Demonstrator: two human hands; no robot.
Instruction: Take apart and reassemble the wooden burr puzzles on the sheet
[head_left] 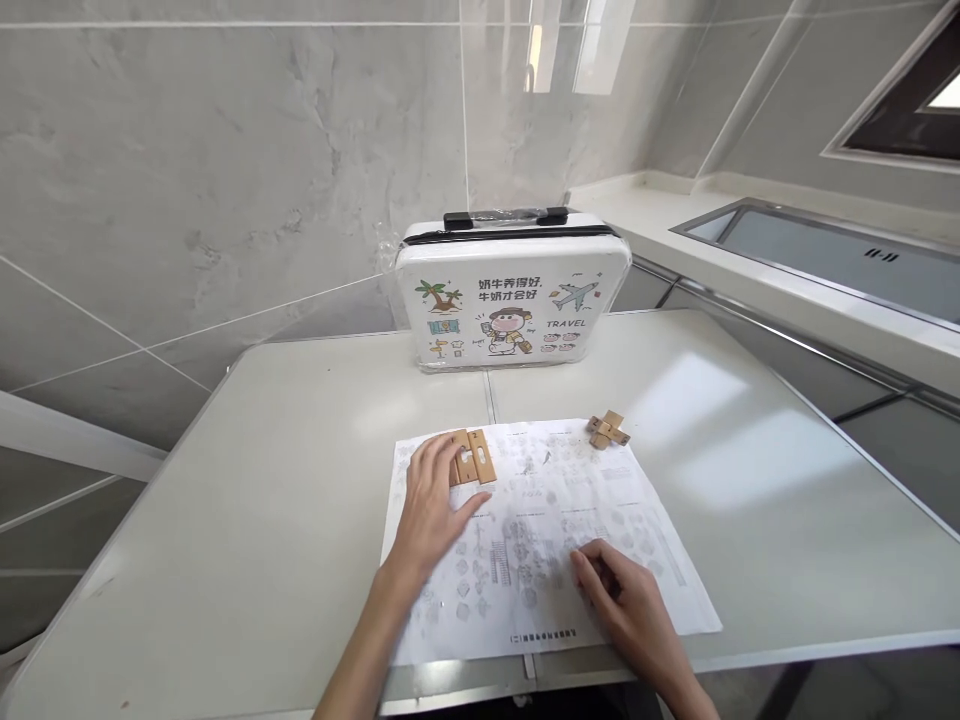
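Resting over flat, slotted wooden puzzle pieces (pixel 471 466) near frame centre, the left hand (pixel 433 490) has its thumb spread from the fingers. The right hand (pixel 621 597), lower right of centre, is loosely curled; whether it pinches anything cannot be told. An assembled wooden burr puzzle (pixel 608 430) sits at the upper right corner of the printed instruction sheet (pixel 536 500), well apart from both hands. Table (pixel 225 500) surface extends left and right of the sheet; a white travel suitcase (pixel 454 290) stands upper centre, by the far edge.
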